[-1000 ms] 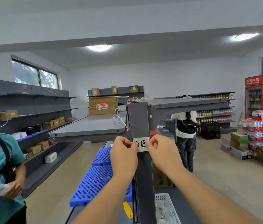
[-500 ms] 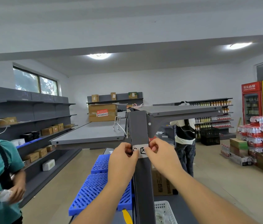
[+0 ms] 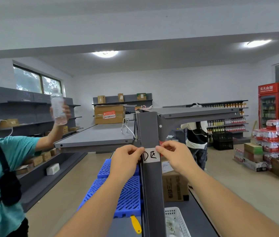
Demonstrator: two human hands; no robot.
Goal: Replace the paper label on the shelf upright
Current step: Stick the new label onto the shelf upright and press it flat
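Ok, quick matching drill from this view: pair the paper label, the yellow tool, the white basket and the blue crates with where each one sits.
Things:
1. paper label
2. yellow tool
3. white basket
4. blue crates

Places:
A. lower shelf, right of the upright
B. across the front of the shelf upright, pinched at each end by the left hand and right hand
C. left of the upright, beyond the yellow tool
D. lower shelf, just left of the upright, near the bottom edge

Pairs: 1-B, 2-D, 3-A, 4-C
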